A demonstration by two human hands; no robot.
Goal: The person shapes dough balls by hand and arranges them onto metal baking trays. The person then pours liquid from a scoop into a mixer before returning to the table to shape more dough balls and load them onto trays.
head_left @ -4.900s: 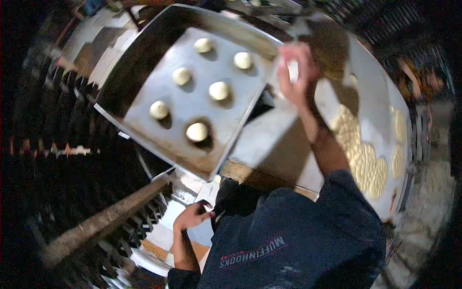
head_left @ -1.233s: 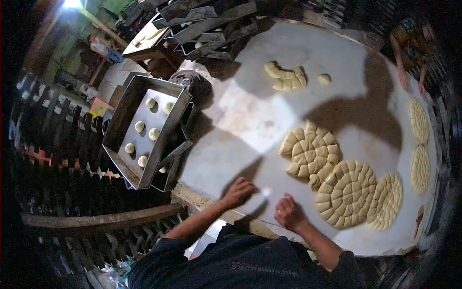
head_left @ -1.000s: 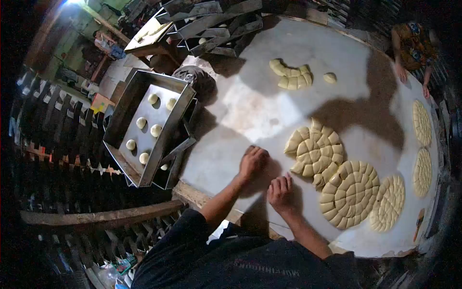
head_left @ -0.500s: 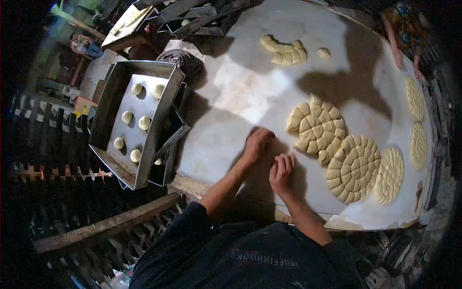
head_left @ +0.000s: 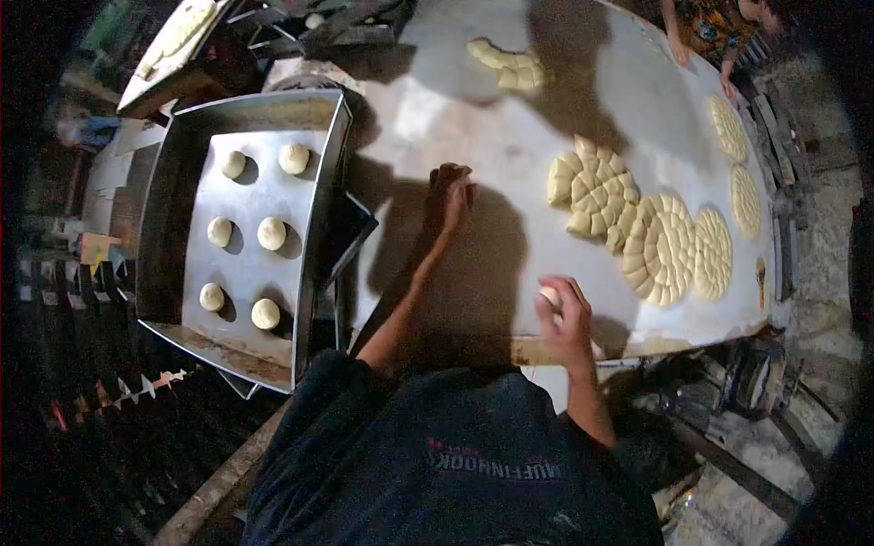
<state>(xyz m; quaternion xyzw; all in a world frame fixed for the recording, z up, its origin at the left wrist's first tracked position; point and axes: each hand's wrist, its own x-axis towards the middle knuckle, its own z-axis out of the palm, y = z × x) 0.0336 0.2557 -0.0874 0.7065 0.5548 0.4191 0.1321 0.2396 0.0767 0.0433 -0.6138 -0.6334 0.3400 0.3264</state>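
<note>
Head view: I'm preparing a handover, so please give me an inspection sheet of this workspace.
Surface: pale table, partly in shadow.
Job's things: six dough balls in a metal tray; cut dough rounds on the table.
Clutter: brush-like tool near the table's right edge.
Hands: right hand holds a pale piece, apparently dough; left hand over the table, grip unclear.
Cables: nothing seen.
Surroundings: another person's hands at the far right edge; left side mostly dark.

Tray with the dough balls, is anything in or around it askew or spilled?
Nothing looks spilled: the six dough balls sit apart in the tray. The tray itself looks askew to the lower tray, whose corner juts out past its right side, perhaps on purpose.
</note>
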